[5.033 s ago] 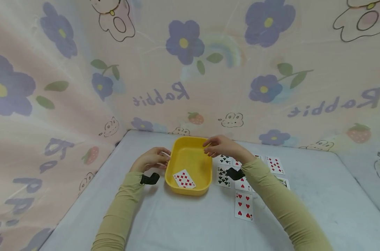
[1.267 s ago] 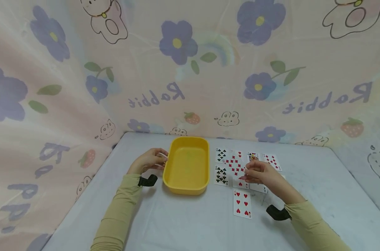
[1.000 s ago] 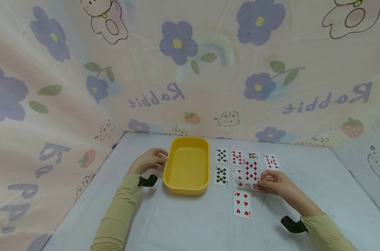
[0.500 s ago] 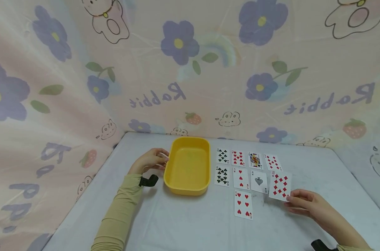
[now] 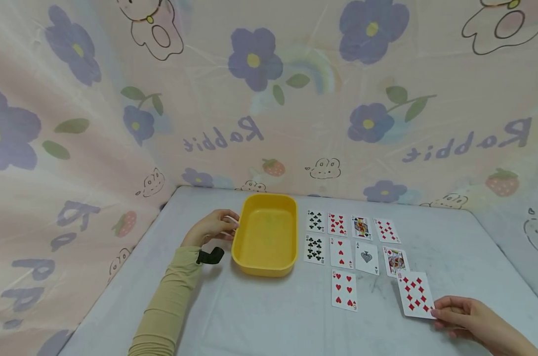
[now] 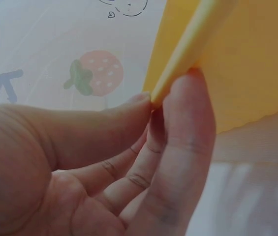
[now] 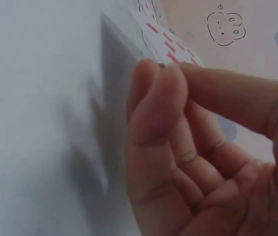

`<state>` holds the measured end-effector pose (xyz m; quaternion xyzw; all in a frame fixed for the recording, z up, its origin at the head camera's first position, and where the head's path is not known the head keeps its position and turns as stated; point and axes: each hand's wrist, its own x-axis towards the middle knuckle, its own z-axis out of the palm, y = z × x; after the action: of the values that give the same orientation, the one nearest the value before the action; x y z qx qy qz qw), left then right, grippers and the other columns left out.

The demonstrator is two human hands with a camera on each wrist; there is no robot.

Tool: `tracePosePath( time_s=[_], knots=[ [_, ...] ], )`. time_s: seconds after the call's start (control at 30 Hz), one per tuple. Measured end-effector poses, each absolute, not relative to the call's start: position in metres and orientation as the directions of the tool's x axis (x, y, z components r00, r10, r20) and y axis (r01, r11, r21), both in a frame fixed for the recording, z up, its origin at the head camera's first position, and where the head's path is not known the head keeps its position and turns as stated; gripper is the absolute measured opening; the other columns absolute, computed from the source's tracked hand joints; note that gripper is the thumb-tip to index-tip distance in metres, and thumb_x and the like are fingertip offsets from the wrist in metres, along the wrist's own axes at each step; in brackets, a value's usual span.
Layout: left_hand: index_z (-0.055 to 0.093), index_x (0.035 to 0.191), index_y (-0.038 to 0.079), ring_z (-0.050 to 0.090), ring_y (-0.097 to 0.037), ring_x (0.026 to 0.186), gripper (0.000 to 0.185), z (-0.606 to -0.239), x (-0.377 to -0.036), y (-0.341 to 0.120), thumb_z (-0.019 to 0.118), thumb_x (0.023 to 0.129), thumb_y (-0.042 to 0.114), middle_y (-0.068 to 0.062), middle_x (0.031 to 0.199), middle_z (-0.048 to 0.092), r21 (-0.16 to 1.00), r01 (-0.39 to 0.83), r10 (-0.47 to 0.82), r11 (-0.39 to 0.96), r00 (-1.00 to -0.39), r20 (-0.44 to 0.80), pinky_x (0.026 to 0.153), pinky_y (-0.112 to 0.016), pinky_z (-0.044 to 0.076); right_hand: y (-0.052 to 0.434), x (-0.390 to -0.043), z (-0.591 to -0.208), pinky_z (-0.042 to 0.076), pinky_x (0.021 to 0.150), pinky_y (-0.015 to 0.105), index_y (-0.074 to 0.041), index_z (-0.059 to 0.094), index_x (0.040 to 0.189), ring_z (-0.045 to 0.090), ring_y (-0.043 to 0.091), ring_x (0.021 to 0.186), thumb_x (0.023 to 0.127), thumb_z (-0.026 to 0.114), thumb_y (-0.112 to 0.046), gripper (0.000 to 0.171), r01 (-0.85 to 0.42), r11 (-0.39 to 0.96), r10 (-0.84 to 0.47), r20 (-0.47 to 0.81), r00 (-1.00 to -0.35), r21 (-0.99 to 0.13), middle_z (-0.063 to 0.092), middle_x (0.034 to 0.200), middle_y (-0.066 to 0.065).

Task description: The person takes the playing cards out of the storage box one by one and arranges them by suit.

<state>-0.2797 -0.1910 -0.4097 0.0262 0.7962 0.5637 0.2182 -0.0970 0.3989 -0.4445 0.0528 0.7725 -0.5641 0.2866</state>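
Observation:
My right hand (image 5: 475,319) pinches a ten of diamonds playing card (image 5: 415,294) by its lower right corner, at the right front of the table. In the head view the card's top edge overlaps a face card (image 5: 395,261) behind it. The right wrist view shows thumb and index finger together on the card (image 7: 166,42), whose shadow falls on the white cloth. My left hand (image 5: 213,227) holds the left rim of a yellow plastic tray (image 5: 240,247). Up close in the left wrist view, thumb and fingers pinch that rim (image 6: 188,46). Nothing lies inside the tray.
Face-up cards lie in rows right of the tray: a back row with a heart card (image 5: 337,224), a middle row with the ace of spades (image 5: 367,257), and a six of hearts (image 5: 344,290) in front. A patterned curtain (image 5: 295,123) stands behind the table.
The ten of diamonds, in the tray five seconds ago, has been lifted out and carried right across the cards, then toward the front right. The left hand stays at the tray's rim.

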Motion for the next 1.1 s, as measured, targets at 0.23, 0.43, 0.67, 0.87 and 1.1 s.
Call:
tracePosePath(
  time_s=[0.23,0.43,0.67,0.87,1.1],
  knots=[
    [0.051,0.121,-0.001,0.066,-0.023,0.077,0.028,-0.410,-0.280,-0.190,0.058,0.096,0.008,-0.019,0.101,0.063,0.904,-0.225,0.271,0.364,-0.903,-0.334,0.073,-0.037,0.057,0.399,-0.090,-0.453,0.053,0.064,0.028,0.005,0.061,0.106,0.064,0.019,0.079,0.097,0.057,-0.021,0.027,0.430,0.373,-0.251,-0.536,-0.806,-0.822,0.069,0.088,0.007],
    [0.052,0.121,-0.001,0.066,-0.024,0.077,0.027,-0.410,-0.280,-0.190,0.058,0.095,0.007,-0.018,0.099,0.063,0.907,-0.228,0.273,0.355,-0.902,-0.334,0.074,-0.038,0.057,0.396,-0.090,-0.457,0.051,0.059,0.023,0.005,0.061,0.105,0.062,0.016,0.075,0.097,0.056,-0.022,0.028,0.401,0.382,-0.285,-0.519,-0.806,-0.833,0.068,0.085,0.005],
    [0.052,0.120,-0.001,0.065,-0.024,0.077,0.027,-0.412,-0.280,-0.188,0.058,0.096,0.008,-0.017,0.099,0.063,0.907,-0.214,0.273,0.363,-0.906,-0.323,0.072,-0.036,0.057,0.392,-0.089,-0.459,0.052,0.061,0.025,0.004,0.060,0.103,0.064,0.018,0.073,0.098,0.054,-0.020,0.025,0.438,0.358,-0.283,-0.543,-0.790,-0.824,0.069,0.086,0.008],
    [0.052,0.120,-0.001,0.066,-0.024,0.077,0.026,-0.412,-0.280,-0.188,0.057,0.096,0.008,-0.017,0.099,0.063,0.907,-0.209,0.274,0.365,-0.907,-0.319,0.072,-0.037,0.057,0.389,-0.090,-0.460,0.054,0.062,0.026,0.002,0.059,0.101,0.063,0.017,0.071,0.097,0.055,-0.017,0.020,0.432,0.349,-0.297,-0.535,-0.791,-0.832,0.068,0.084,0.007],
    [0.050,0.120,-0.002,0.065,-0.024,0.077,0.027,-0.412,-0.280,-0.189,0.058,0.096,0.008,-0.017,0.098,0.063,0.907,-0.209,0.275,0.366,-0.906,-0.320,0.072,-0.036,0.057,0.386,-0.091,-0.460,0.055,0.063,0.028,0.002,0.059,0.098,0.063,0.016,0.069,0.096,0.055,-0.016,0.019,0.430,0.361,-0.284,-0.537,-0.794,-0.827,0.067,0.082,0.006]
  ],
)
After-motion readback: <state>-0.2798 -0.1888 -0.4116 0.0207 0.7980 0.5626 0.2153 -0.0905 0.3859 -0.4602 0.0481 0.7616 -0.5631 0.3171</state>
